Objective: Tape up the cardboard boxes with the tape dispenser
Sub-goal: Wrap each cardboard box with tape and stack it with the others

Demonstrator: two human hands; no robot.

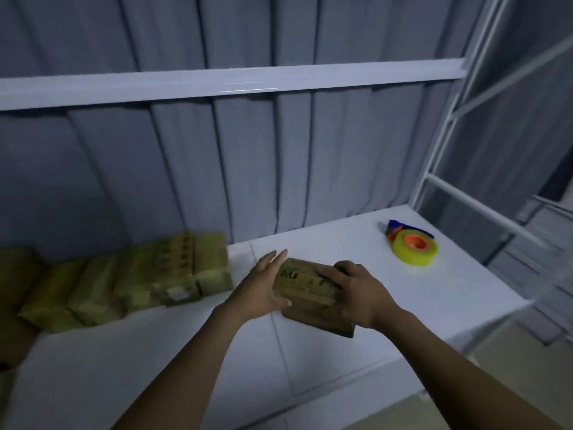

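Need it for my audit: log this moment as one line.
stage: positioning box; left hand: open against cardboard box; right hand: grips it; tape dispenser: untouched on table

Person's body: left grip (260, 285) and right grip (356, 293), both bare hands on bare forearms, uncovered down to the lower edge.

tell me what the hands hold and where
The small cardboard box: right hand grips its right end, left hand presses flat on its left side.
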